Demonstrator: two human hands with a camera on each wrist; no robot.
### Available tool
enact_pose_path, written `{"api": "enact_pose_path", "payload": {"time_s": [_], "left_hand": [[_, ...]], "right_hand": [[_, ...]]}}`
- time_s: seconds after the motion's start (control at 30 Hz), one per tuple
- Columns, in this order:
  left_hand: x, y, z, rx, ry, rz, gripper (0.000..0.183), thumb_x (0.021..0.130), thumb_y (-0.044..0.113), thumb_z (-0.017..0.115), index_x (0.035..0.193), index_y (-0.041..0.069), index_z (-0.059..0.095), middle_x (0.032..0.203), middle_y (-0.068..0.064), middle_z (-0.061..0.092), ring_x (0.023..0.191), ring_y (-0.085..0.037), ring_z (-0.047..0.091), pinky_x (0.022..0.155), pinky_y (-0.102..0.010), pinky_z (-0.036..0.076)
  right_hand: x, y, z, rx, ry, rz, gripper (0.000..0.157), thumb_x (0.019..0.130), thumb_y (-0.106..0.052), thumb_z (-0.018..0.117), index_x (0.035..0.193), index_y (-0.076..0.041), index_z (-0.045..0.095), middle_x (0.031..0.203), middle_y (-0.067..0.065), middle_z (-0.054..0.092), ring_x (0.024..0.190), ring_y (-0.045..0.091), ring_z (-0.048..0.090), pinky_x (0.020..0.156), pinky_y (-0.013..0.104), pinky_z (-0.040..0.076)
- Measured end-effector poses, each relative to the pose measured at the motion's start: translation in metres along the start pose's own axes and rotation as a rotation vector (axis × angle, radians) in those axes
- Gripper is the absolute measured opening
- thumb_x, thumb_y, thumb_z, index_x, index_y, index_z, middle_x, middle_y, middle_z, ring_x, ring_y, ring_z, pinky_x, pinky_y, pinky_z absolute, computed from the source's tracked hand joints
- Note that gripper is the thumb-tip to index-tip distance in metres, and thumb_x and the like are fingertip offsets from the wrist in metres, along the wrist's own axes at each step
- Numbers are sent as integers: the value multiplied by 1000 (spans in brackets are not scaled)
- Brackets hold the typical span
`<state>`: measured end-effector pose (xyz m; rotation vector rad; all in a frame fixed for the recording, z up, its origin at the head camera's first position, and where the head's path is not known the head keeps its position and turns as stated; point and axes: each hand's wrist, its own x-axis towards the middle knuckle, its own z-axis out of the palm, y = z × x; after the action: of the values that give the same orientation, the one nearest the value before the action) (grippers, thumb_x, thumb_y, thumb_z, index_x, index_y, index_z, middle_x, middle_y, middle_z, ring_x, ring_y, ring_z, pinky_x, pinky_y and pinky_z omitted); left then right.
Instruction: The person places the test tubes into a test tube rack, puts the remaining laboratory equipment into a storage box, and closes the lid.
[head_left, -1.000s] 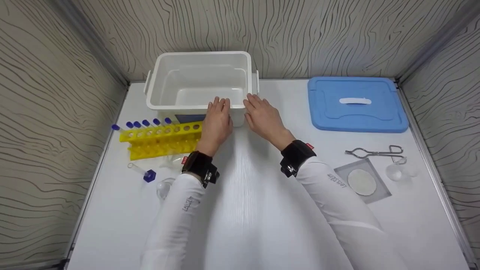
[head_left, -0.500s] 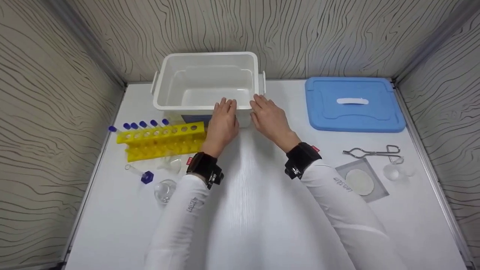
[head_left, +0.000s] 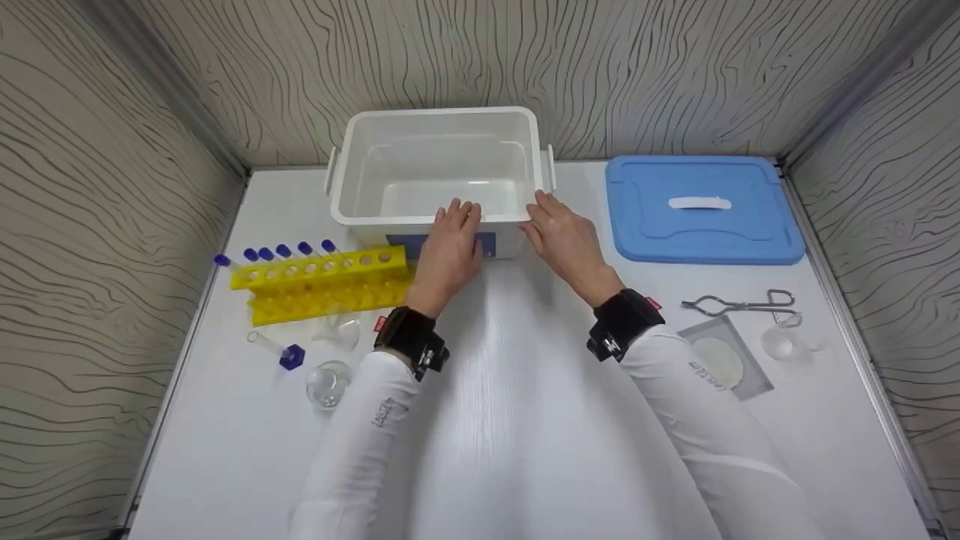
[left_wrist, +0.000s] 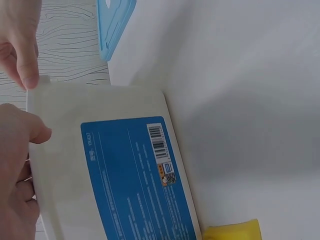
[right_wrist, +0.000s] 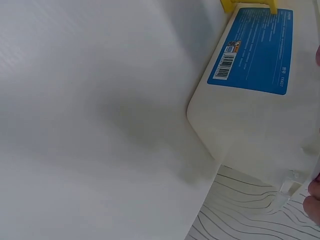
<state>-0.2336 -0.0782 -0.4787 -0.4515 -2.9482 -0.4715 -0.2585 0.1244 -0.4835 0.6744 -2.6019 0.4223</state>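
An open white plastic storage box (head_left: 435, 114) stands against the back wall in the head view, and nothing shows inside it. My left hand (head_left: 450, 255) grips the front rim, fingers over the edge and thumb on the outer wall, as the left wrist view shows. At the front right corner my right hand (head_left: 570, 240) holds the same rim. On the box's front wall is a blue label (left_wrist: 130, 175). Left of the box, close to my left hand, a yellow test tube rack (head_left: 300, 309) carries several blue-capped tubes (head_left: 283, 250).
A blue lid (head_left: 705, 236) with a white handle lies at the back right. Nearer are crucible tongs (head_left: 739, 306), a gauze square (head_left: 721, 364) and a small glass vessel (head_left: 780, 343). A blue-based glass cylinder (head_left: 292, 357) and a round flask (head_left: 327, 385) are at left.
Both hands have shifted the box to the right along the back wall, away from the yellow rack and closer to the blue lid. More of the blue label shows between the hands.
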Motion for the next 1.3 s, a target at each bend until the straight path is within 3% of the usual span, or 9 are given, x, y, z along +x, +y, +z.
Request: {"api": "enact_pose_path", "payload": {"time_s": [0.4,0.63,0.83,1.2,1.3], "left_hand": [[-8,-14,-7,-59,71,-7,52,98,12,55,147,0,44,151,-20,47,147,-36,37,125,-49,24],[-11,-23,-18,-54,114,-45,52,101,23,52,148,1,43,153,-20,45,149,-36,33,126,-50,22],[-13,-35,-24,-52,139,-171,55,103,30,50,149,3,41,156,-20,41,151,-36,29,126,-49,21],[-6,-56,-31,-160,81,-374,68,103,39,45,156,2,25,165,-20,19,154,-35,21,125,-49,24],[-5,-61,-29,-204,46,-412,69,103,38,45,157,1,21,165,-21,19,153,-34,25,124,-48,27]], "right_hand": [[-15,25,-11,30,37,4,32,97,-25,64,112,3,69,128,25,65,108,38,70,80,47,61],[-28,41,-20,52,37,47,33,96,-25,65,116,2,70,130,25,63,110,39,68,81,49,61],[-40,53,-27,87,60,90,33,94,-23,67,116,2,70,131,25,62,107,42,68,81,51,60],[-54,67,-36,140,59,120,38,92,-25,70,120,2,69,133,25,60,108,44,67,82,54,59],[-58,70,-38,152,72,113,38,91,-23,71,120,2,69,133,25,60,109,44,66,84,54,58]]}}
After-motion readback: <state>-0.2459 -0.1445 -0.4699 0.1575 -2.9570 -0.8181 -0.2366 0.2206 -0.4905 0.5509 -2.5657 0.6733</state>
